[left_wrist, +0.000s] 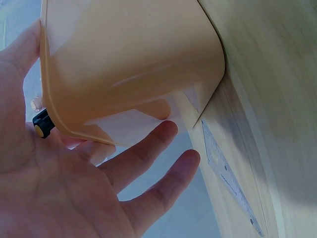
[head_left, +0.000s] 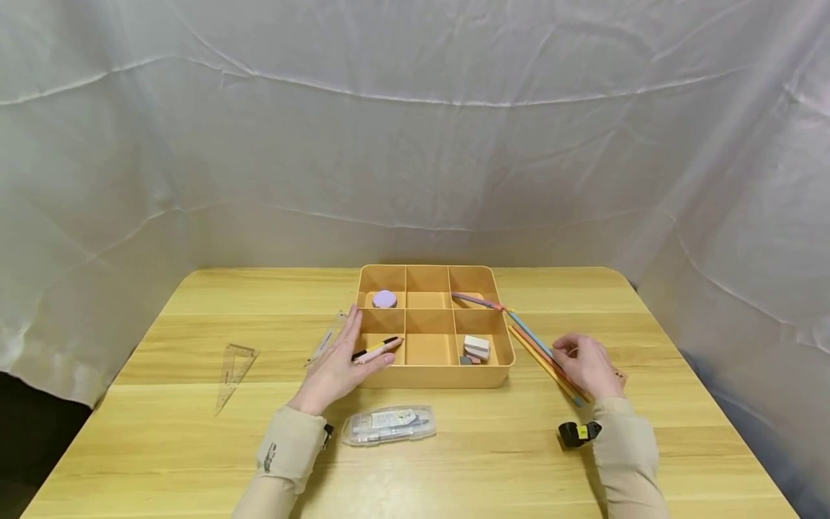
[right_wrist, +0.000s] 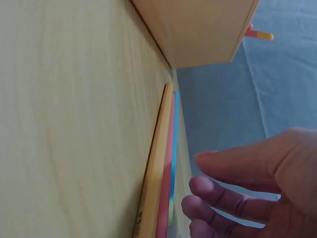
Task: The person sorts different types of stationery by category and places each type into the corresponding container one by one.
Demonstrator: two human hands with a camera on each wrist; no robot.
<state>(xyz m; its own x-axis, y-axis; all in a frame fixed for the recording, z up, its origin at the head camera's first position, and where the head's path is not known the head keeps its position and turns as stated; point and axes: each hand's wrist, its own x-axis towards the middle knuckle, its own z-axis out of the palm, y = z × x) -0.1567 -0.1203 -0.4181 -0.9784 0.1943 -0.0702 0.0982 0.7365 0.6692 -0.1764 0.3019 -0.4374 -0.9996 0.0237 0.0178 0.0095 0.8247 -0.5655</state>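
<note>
My left hand touches the left side and rim of an orange divided box, with its fingers extended and its thumb over the front left compartment. A black-and-yellow pen and a pale pen lie in that compartment. Over several colored pencils on the table, right of the box, is my right hand. Its fingers are loosely bent, with nothing visible between thumb and fingertips. In the right wrist view, a yellow pencil, a red pencil and a blue pencil lie beside the fingers.
The box also holds a round purple item, white erasers and a purple pencil leaning over its right rim. A transparent pencil case lies in front. Leftward are a clear ruler and a set square.
</note>
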